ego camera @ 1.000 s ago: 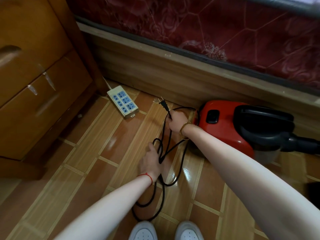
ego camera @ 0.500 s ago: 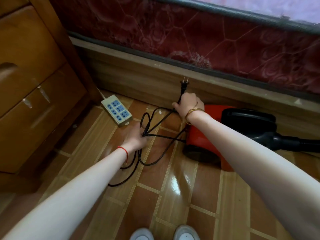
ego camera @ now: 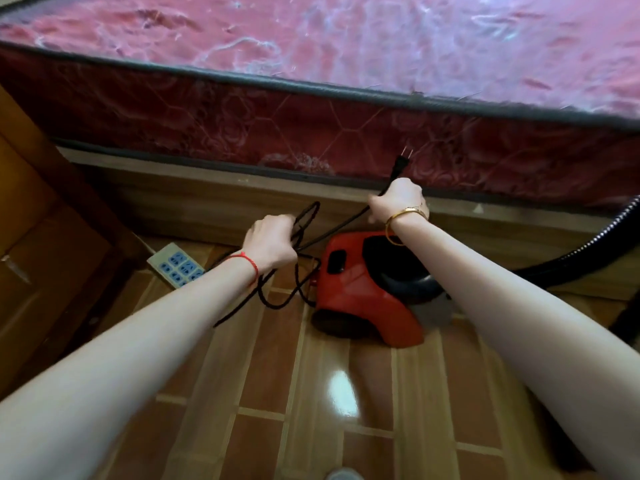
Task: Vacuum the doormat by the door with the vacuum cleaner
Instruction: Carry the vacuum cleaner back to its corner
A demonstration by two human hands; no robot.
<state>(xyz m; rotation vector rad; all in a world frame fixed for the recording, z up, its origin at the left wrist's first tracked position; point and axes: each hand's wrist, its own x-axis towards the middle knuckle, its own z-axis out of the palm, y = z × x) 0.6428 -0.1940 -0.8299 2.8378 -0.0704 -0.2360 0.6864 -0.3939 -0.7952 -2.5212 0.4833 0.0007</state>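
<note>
Two bare forearms are reaching forward and away from the camera over the tiled floor (ego camera: 311, 393), both nearly straight at the elbow. The left arm is coming in from the lower left corner and the right arm from the lower right edge, the two converging toward the bed frame.

The left hand (ego camera: 268, 242), with a red string at its wrist, is raised off the floor with its back turned up. Its grip is curling round a bundle of loops of the black power cord (ego camera: 277, 301); more slack is hanging below the fist and trailing down to the floor tiles.

Just right of that hand, the red vacuum cleaner (ego camera: 356, 289) is sitting on the floor near the bed's wooden base, its black hose (ego camera: 588, 252) running off toward the right edge. The right forearm is crossing above it.

The right hand (ego camera: 398, 200), wearing a gold bangle, is lifted higher and farther out, level with the bed base. Its grip is closing on the cord just below the plug (ego camera: 504, 166), which is sticking up with its prongs pointing up against the red mattress (ego camera: 242, 112).

A white power strip (ego camera: 175, 265) is lying on the floor at the far left, beside the wooden cabinet (ego camera: 41, 237). The doormat is not in view.
</note>
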